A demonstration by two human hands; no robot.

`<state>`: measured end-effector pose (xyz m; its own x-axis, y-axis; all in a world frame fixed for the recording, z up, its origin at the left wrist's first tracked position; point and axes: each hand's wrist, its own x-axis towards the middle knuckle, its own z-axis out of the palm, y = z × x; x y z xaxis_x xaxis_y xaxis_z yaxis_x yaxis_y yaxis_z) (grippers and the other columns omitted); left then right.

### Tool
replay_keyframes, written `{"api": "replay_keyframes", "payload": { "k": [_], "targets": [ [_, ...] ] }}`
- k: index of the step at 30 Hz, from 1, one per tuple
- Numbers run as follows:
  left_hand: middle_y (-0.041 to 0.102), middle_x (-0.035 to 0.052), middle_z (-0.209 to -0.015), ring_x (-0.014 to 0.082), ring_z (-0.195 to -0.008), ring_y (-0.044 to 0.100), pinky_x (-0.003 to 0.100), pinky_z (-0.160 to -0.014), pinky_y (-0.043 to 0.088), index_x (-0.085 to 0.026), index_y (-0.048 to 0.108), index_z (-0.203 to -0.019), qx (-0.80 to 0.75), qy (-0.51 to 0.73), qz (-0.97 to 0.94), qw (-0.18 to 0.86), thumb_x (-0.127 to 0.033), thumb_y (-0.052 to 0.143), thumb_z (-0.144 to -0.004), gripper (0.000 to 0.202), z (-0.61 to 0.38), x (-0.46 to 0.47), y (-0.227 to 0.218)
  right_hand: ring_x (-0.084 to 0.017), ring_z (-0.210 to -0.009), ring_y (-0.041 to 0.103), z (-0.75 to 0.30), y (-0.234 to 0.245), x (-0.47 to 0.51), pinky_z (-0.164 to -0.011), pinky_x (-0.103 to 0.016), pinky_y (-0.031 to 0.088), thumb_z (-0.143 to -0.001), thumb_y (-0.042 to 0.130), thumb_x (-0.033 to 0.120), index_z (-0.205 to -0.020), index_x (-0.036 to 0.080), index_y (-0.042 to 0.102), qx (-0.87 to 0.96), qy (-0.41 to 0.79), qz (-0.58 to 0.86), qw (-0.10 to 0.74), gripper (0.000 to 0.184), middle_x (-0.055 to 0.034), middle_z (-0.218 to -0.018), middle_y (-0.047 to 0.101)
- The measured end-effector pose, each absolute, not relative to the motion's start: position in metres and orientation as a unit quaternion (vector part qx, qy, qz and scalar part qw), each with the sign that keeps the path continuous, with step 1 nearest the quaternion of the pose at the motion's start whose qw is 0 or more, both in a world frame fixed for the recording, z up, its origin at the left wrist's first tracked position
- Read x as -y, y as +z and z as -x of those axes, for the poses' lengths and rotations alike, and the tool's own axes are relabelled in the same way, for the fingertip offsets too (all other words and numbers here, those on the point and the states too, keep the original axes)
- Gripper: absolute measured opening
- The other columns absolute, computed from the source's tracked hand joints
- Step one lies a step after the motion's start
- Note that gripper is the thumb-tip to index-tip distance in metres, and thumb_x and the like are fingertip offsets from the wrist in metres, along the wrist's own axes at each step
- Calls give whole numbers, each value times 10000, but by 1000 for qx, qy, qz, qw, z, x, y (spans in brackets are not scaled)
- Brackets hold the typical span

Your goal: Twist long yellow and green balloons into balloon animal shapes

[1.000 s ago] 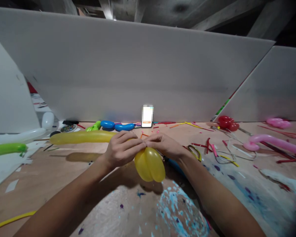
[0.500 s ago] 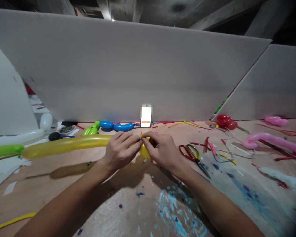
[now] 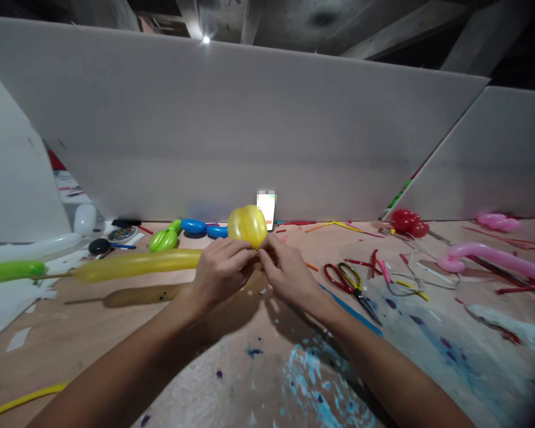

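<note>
A long yellow modelling balloon (image 3: 134, 264) stretches left from my hands, just above the wooden table (image 3: 116, 333). Its end is twisted into a pair of rounded yellow bubbles (image 3: 248, 225) that stand up above my fingers. My left hand (image 3: 220, 268) is closed round the balloon at the twist. My right hand (image 3: 285, 272) pinches the same twist from the right, its fingertips meeting those of the left.
Red-handled scissors (image 3: 350, 284) lie right of my hands among balloon scraps. Blue (image 3: 194, 226) and green (image 3: 164, 238) balloons and a phone (image 3: 266, 208) sit by the grey back board. Red (image 3: 408, 221) and pink (image 3: 499, 258) balloons lie right; a green balloon (image 3: 9, 271) lies left.
The paired yellow bubbles hung below my hands a second ago, were mostly hidden between my hands half a second ago, and now stand above them. The long part swung slightly.
</note>
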<state>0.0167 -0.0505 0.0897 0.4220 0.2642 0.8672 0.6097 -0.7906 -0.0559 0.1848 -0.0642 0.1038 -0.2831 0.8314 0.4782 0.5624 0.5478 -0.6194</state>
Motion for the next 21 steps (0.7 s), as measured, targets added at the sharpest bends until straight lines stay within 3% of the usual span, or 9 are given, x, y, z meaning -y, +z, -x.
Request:
{"api": "replay_keyframes", "payload": {
  "k": [5, 8, 11, 15, 21],
  "targets": [
    [724, 57, -864, 147, -807, 662, 273, -781, 518, -143, 679, -866, 335, -545, 759, -121, -169, 634, -817, 71, -21, 53, 96, -148, -693, 605, -187, 108, 64, -652, -271, 440, -885, 487, 202, -824, 189, 572, 787, 172, 412, 427, 105, -24, -772, 649],
    [720, 50, -863, 141, -768, 660, 271, -746, 526, -155, 688, -873, 352, -536, 707, -298, -259, 642, -825, 123, -20, 53, 100, -158, -735, 600, -189, 111, 65, -677, -281, 426, -879, 487, 178, -819, 187, 593, 800, 132, 405, 422, 122, -31, -796, 659],
    [696, 29, -786, 125, -687, 634, 256, -679, 508, -154, 669, -835, 339, -525, 666, -407, -303, 659, -809, 151, -19, 50, 102, -159, -745, 586, -190, 113, 66, -672, -275, 406, -866, 497, 159, -776, 179, 593, 813, 114, 399, 408, 133, -32, -783, 656],
    [652, 3, -731, 117, -649, 603, 247, -637, 476, -155, 632, -832, 348, -519, 628, -464, -310, 680, -777, 171, -18, 44, 101, -151, -700, 573, -191, 110, 64, -630, -266, 372, -870, 496, 175, -791, 175, 610, 828, 82, 407, 376, 138, -28, -763, 666],
    [636, 14, -711, 127, -645, 569, 252, -614, 442, -140, 630, -771, 417, -477, 653, -415, -319, 676, -744, 186, -15, 39, 103, -177, -685, 538, -188, 96, 59, -660, -319, 326, -885, 467, 192, -797, 166, 597, 855, -118, 358, 356, 159, -51, -724, 644]
  ]
}}
